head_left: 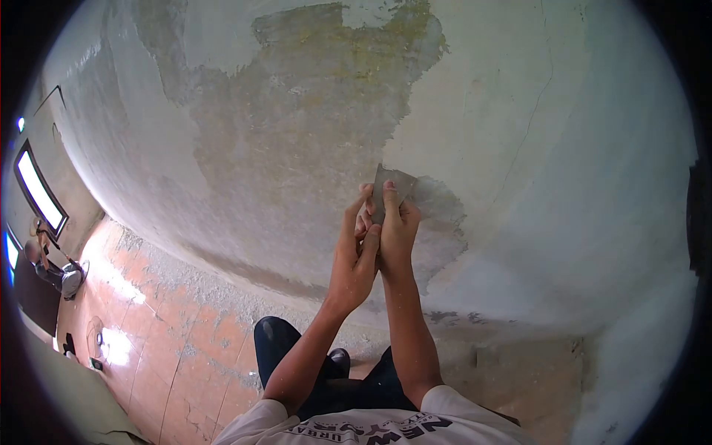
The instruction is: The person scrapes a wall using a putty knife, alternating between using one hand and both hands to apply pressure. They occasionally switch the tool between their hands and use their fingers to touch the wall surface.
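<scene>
In front of me is a wall point(475, 126) with pale paint and a rough-edged grey-brown patch where the coating is off. Against it, at the patch's lower right edge, I see a scraper point(403, 180) with a flat grey blade. My right hand point(399, 226) is closed around it, thumb laid along the blade. Just left of it, my left hand point(356, 256) also grips the scraper low down, with its fingers bent and touching the tool. Both hands hide the scraper's handle.
Paint flakes point(222, 297) litter the tiled floor point(159, 371) along the wall's foot. At far left a person point(59, 271) crouches beneath a bright window point(41, 189). A round object point(95, 337) stands on the floor. A thin crack runs down the wall at right.
</scene>
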A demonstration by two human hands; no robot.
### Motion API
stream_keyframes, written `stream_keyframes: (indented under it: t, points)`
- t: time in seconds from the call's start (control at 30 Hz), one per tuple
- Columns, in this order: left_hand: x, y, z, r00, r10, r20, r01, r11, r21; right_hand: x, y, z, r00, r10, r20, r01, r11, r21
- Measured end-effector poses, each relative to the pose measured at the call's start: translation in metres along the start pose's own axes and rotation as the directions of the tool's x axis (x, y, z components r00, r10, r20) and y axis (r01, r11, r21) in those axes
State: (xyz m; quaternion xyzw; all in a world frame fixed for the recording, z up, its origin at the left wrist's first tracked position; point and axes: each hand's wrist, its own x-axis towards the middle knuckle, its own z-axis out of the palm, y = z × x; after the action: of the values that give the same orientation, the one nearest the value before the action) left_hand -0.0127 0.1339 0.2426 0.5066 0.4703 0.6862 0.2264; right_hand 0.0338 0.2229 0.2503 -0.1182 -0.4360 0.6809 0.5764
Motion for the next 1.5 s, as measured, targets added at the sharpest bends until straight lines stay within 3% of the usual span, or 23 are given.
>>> stream_keyframes:
  t: [0.17, 0.27, 0.7, 0.77, 0.87, 1.3, 1.37, 1.5]
  points:
    - [-0.001, -0.018, -0.003, 0.993, 0.116, -0.016, -0.114, 0.987, 0.113, -0.003, 0.001, 0.001, 0.997, 0.037, -0.064, -0.037, 0.999, -0.008]
    - [0.008, 0.019, -0.001, 1.000, 0.003, 0.021, -0.004, 1.000, 0.008, 0.007, -0.013, 0.011, 0.999, 0.014, -0.051, -0.014, 1.000, -0.004]
    - [-0.003, 0.016, 0.000, 1.000, 0.010, -0.008, -0.010, 1.000, -0.027, -0.004, -0.010, 0.003, 0.996, 0.069, -0.051, -0.067, 0.997, 0.037]
    - [-0.005, 0.020, -0.003, 0.986, -0.167, 0.016, 0.167, 0.985, -0.040, -0.001, -0.010, 0.004, 0.997, 0.060, -0.049, -0.059, 0.998, 0.029]
    - [0.004, 0.028, -0.001, 0.999, -0.044, -0.001, 0.044, 0.997, -0.066, 0.005, -0.019, 0.012, 0.998, 0.047, -0.036, -0.046, 0.998, 0.030]
    - [0.002, 0.018, -0.003, 0.998, -0.067, -0.012, 0.067, 0.996, -0.051, 0.002, -0.021, 0.018, 0.998, 0.056, -0.031, -0.057, 0.997, -0.055]
    - [0.003, 0.007, -0.001, 0.998, 0.052, -0.038, -0.052, 0.999, -0.012, 0.004, -0.020, 0.018, 0.997, 0.056, -0.054, -0.060, 0.996, -0.073]
    - [0.015, 0.034, -0.006, 1.000, 0.015, -0.008, -0.016, 0.999, -0.048, 0.008, -0.032, 0.030, 0.999, 0.036, -0.017, -0.036, 0.999, -0.038]
